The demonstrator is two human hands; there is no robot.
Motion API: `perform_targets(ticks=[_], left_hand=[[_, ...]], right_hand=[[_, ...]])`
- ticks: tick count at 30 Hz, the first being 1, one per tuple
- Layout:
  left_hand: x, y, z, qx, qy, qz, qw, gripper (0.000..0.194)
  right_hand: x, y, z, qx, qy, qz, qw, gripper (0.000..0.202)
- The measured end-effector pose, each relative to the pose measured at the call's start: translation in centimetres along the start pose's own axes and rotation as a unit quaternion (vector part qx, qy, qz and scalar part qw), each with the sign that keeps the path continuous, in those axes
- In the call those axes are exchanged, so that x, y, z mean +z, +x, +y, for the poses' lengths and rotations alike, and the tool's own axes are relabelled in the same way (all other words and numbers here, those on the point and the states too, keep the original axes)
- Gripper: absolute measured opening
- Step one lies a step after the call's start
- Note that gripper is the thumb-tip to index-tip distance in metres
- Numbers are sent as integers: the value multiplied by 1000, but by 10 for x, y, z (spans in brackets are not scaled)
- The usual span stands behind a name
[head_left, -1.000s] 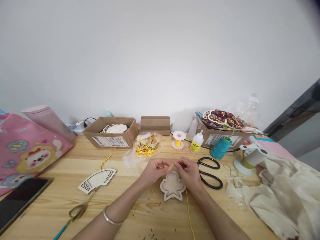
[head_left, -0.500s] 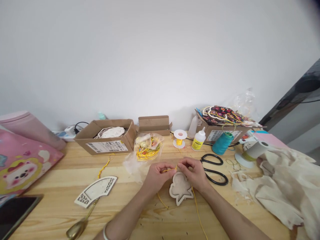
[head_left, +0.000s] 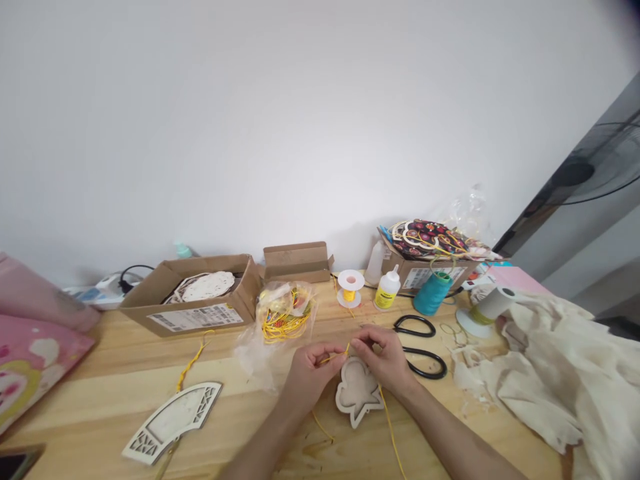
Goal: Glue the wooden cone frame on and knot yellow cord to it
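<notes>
A pale flower-shaped wooden frame (head_left: 358, 390) lies on the wooden table below my fingers. Yellow cord (head_left: 391, 430) runs from its top, with loose lengths trailing down on both sides. My left hand (head_left: 313, 370) pinches the cord between thumb and forefinger, just above and left of the frame. Close beside it, my right hand (head_left: 383, 357) also pinches the cord at the frame's top. The fingertips hide the exact shape of the cord there. Black-handled scissors (head_left: 425, 363) rest right of my right hand, their blades partly hidden by it.
Along the wall stand a cardboard box (head_left: 200, 317), a bag of yellow cords (head_left: 285, 317), a cord spool (head_left: 351, 288), a glue bottle (head_left: 387, 290) and a teal thread cone (head_left: 433, 293). A fan-shaped frame (head_left: 173, 421) lies left; cream cloth (head_left: 560, 373) covers the right.
The view has shifted, so the table's things sit lower and further left. Both hands keep their pinch on the cord above the frame, with little visible movement.
</notes>
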State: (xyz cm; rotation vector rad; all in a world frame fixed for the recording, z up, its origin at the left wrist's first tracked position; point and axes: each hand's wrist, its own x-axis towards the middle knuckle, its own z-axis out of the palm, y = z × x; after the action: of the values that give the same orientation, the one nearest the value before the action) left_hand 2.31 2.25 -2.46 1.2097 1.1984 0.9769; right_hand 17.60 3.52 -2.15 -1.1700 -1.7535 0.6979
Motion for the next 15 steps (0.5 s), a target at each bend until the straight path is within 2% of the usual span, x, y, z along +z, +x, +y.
perform_targets(ticks=[8, 15], left_hand=[[-2, 1, -2, 24, 16, 10, 1000, 18], [-1, 1, 3, 30, 28, 18, 999, 22]], right_hand=[[4, 1, 1, -19, -22, 0, 1000, 23], [2, 0, 3, -4, 16, 9, 1000, 24]])
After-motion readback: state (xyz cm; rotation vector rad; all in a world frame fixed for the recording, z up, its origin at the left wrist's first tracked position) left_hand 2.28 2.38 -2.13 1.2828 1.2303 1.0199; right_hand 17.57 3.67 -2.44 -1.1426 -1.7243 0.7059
